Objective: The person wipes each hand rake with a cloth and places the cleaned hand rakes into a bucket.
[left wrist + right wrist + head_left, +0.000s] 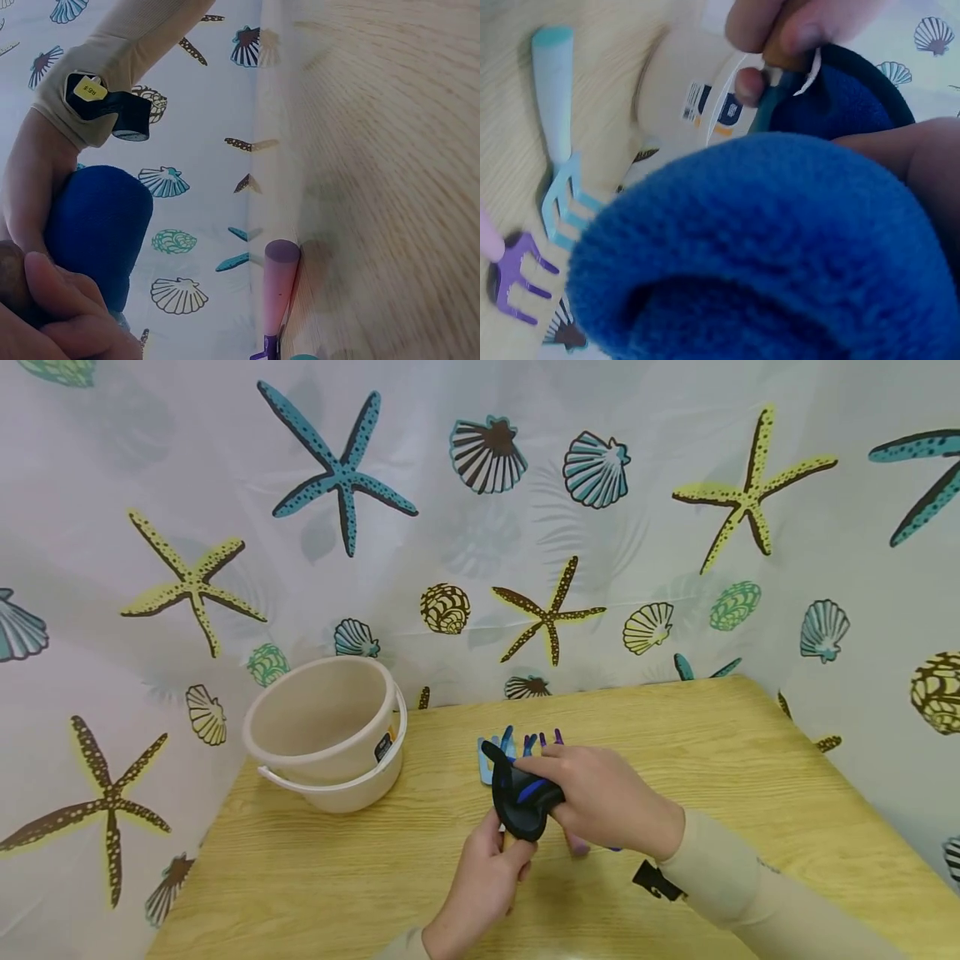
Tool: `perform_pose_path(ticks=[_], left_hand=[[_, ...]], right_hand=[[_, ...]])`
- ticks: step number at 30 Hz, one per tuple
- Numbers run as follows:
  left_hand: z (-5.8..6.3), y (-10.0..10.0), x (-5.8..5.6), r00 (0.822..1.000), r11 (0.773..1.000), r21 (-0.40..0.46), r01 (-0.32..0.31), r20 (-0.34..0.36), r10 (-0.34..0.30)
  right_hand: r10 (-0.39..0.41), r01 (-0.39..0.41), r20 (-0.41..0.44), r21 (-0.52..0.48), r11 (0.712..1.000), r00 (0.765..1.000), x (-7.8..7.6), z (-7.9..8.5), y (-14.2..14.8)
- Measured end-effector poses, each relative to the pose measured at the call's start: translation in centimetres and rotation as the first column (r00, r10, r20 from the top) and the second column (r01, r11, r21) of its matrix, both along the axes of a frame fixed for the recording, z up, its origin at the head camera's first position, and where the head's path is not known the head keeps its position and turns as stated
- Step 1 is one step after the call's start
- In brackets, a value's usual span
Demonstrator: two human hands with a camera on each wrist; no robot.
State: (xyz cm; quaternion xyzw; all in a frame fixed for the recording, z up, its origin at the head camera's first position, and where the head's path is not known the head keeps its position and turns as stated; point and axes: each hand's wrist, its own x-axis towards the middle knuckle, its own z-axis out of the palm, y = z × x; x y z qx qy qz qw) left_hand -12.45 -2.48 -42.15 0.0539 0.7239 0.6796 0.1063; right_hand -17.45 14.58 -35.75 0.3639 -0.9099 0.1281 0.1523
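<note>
My left hand [483, 877] grips the brown handle [781, 36] of a tool with a dark teal neck. Around the tool's head is a fuzzy cloth [517, 810], blue on one face and black on the other, which hides most of that head. My right hand [607, 797] holds the cloth from the right side, thumb and fingers bent round it. In the right wrist view, blue pile [780, 202] fills the lower part. Beyond the hands lie a light blue hand fork [551, 97] and a purple hand rake [514, 277] with a pink handle [281, 292].
A cream bucket [337, 772] with a white bail handle stands at the back left of the wooden table [675, 727]. Behind and beside the table hangs a white curtain [420, 552] printed with starfish and shells. A black strap [657, 882] hangs by the right wrist.
</note>
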Motion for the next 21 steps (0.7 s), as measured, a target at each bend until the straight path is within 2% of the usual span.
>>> perform_pose_path(ticks=[6,8,12,15,19,21], left_hand=[[-0.17,-0.08,0.34,0.999,0.999,-0.013,0.035,0.006,-0.035],[-0.28,-0.02,0.4,0.998,0.998,-0.014,0.054,-0.014,-0.054],[-0.59,0.27,0.38,0.993,0.995,-0.051,0.091,-0.071,-0.095],[-0.58,0.49,0.36,0.991,0.992,-0.08,0.097,-0.085,-0.104],[-0.05,0.51,0.31,0.991,0.995,-0.03,0.097,-0.09,-0.099],[0.3,0.46,0.33,0.991,0.996,0.0,0.093,-0.098,-0.093]], right_hand=[[0.024,-0.024,0.059,0.005,1.0,0.998,0.23,0.16,-0.45],[0.025,-0.023,0.062,-0.021,1.0,0.998,0.21,0.14,-0.47],[-0.024,0.025,0.015,-0.094,0.995,1.0,0.19,-0.06,-0.45],[-0.08,0.075,-0.034,-0.125,0.989,0.996,0.12,-0.43,-0.54],[-0.101,0.092,-0.069,-0.123,0.988,0.993,0.04,-0.63,-0.73],[-0.082,0.076,-0.049,-0.121,0.99,0.995,0.06,-0.54,-0.74]])
